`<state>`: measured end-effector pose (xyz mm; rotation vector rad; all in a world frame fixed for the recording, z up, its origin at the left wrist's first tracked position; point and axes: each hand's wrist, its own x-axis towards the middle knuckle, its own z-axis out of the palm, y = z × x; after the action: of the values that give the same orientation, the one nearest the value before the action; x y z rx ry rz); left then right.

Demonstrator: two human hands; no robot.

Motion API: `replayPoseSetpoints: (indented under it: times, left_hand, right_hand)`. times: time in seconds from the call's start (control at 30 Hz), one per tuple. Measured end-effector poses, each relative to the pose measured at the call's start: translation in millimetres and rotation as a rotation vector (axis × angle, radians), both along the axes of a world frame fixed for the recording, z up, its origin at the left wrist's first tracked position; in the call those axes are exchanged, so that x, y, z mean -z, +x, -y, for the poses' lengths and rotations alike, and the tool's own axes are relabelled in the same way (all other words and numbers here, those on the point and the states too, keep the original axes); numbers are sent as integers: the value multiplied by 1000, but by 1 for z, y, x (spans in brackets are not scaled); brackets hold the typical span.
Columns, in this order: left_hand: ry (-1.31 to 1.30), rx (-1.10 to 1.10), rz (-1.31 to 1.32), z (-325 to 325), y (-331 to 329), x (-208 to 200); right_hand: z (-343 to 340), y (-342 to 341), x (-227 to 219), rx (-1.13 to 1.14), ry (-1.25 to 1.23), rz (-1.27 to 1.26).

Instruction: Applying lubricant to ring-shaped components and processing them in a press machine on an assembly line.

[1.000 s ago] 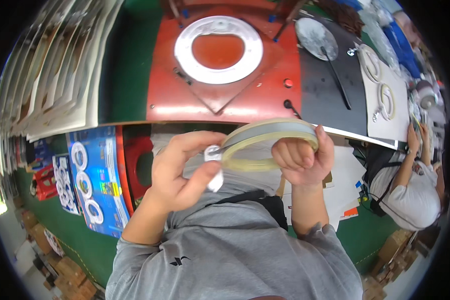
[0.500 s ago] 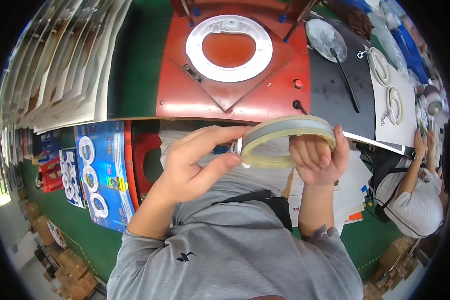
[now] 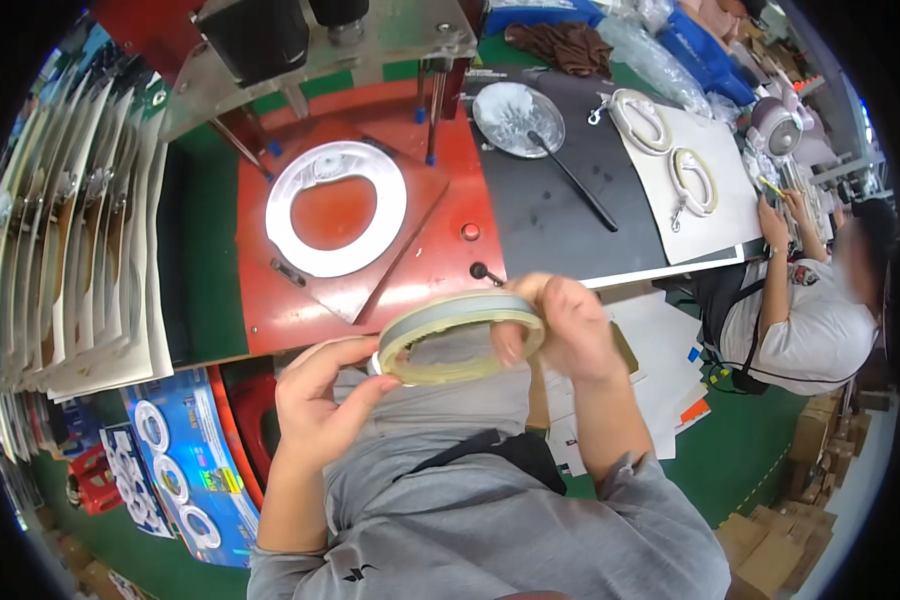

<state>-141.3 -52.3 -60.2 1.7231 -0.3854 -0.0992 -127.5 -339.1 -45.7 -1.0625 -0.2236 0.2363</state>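
Currently, both hands are holding a pale yellow ring point(image 3: 460, 315) with a grey band around its outside, raised in front of the body just short of the red table point(image 3: 425, 250). The left hand point(image 3: 320, 405) is pinching the ring's left end, where a small white piece point(image 3: 375, 367) is showing between thumb and forefinger. The right hand point(image 3: 578, 325) is closing around the opposite end, with fingers reaching through the opening; blur is hiding their exact contact. Gripping from both ends is probably keeping the hoop steady, and its tilt is leaving the band facing forward, perhaps for easier viewing.

On the red table, a white ring-shaped plate point(image 3: 335, 262) is lying flat beneath a raised machine frame point(image 3: 315, 85), seemingly placed to line up with it. To its right, a round dish point(image 3: 505, 115) is sitting on a dark mat, with a black-handled tool point(image 3: 582, 192) resting across its edge, probably so the handle is easy to grab. Beyond, two looped pieces point(image 3: 642, 122) point(image 3: 692, 185) are lying side by side on a pale sheet point(image 3: 720, 185), likely to stay apart from the wet-looking dish.
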Motion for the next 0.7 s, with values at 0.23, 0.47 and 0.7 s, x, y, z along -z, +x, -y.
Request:
replayPoseSetpoints:
  times: [0.23, 0.47, 0.7]
  left_hand:
    - [-84, -138, -46, -8, 6, 17]
    - [-200, -121, -121, -12, 7, 22]
    - [-234, -91, -143, -14, 9, 24]
  right_hand:
    - [113, 84, 45, 871, -1320, 350]
    - [116, 108, 45, 837, -1382, 309]
    - [108, 144, 33, 880, -1485, 432]
